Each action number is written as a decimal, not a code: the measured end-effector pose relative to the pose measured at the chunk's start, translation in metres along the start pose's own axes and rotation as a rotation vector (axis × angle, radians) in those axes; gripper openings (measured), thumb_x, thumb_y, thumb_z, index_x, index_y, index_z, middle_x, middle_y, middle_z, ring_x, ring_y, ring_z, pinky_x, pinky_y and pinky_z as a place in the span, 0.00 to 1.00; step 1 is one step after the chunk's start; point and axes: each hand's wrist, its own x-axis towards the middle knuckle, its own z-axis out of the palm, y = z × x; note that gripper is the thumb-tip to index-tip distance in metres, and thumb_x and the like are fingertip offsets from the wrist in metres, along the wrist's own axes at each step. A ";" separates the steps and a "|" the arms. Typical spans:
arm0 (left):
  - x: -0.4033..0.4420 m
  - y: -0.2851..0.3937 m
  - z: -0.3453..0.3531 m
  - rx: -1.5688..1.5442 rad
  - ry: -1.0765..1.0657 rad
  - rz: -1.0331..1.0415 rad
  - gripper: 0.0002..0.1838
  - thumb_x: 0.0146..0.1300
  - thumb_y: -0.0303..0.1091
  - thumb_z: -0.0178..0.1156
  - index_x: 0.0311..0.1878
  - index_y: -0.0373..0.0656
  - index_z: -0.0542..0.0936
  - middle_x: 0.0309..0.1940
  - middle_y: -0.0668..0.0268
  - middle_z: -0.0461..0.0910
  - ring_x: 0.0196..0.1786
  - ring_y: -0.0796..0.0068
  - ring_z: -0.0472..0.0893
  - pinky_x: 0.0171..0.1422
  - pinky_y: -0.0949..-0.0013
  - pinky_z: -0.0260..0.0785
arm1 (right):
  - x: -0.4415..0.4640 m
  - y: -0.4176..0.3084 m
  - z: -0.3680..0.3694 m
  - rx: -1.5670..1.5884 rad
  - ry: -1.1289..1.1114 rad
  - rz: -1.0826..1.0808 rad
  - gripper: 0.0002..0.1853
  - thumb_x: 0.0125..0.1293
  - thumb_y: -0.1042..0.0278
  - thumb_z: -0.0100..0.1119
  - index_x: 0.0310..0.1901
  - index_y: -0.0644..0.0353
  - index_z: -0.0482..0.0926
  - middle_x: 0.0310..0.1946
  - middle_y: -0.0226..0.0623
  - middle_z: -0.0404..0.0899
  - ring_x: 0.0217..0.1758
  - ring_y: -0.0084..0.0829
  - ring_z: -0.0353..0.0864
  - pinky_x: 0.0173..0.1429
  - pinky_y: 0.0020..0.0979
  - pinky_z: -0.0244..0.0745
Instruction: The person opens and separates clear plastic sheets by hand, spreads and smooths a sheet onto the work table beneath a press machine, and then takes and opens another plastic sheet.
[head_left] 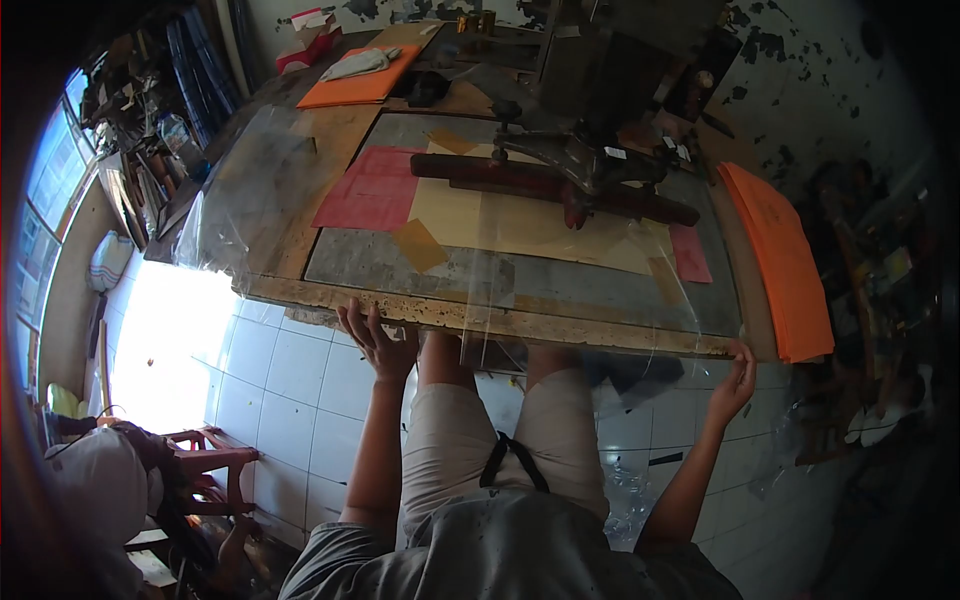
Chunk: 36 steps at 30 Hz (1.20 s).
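Observation:
My left hand [378, 342] touches the front wooden edge [480, 318] of the worktable, its fingers apart. At the right end of that edge is my right hand [738, 378], fingers pressed together; what they pinch is too small to make out. Clear plastic [240, 190] lies across the table's left side, and more transparent film shows over the middle and near my right hand. Beyond my hands, a grey board [350, 258] bears a red sheet [368, 190], a pale yellow sheet [520, 228] and brown tape. A dark metal bar [550, 183] on a press spans above them.
Orange sheets [780, 265] hang over the table's right side. More orange material [370, 85], with a whitish cloth on it, lies at the back left. At lower left, a person [100, 495] is near a red stool [215, 460]. Shelving stands at far right.

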 end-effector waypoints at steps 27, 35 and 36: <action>0.008 0.012 -0.021 -0.036 -0.060 -0.024 0.41 0.60 0.26 0.68 0.77 0.43 0.63 0.79 0.45 0.60 0.83 0.28 0.52 0.83 0.29 0.51 | 0.045 -0.105 0.064 -0.106 -0.505 0.022 0.23 0.78 0.55 0.64 0.61 0.67 0.82 0.35 0.37 0.83 0.40 0.28 0.80 0.49 0.32 0.75; 0.020 0.026 -0.035 -0.048 -0.026 -0.031 0.30 0.67 0.30 0.61 0.72 0.44 0.70 0.76 0.50 0.67 0.82 0.37 0.59 0.83 0.35 0.52 | -0.004 -0.101 0.018 0.134 -0.554 0.177 0.17 0.80 0.58 0.62 0.58 0.62 0.84 0.29 0.25 0.75 0.32 0.16 0.71 0.39 0.23 0.68; 0.025 0.030 -0.041 -0.043 -0.003 -0.022 0.26 0.69 0.32 0.58 0.70 0.44 0.72 0.74 0.52 0.71 0.80 0.39 0.62 0.82 0.37 0.54 | -0.009 -0.091 0.013 0.116 -0.586 0.223 0.16 0.80 0.61 0.62 0.59 0.65 0.82 0.33 0.23 0.77 0.34 0.17 0.72 0.41 0.24 0.69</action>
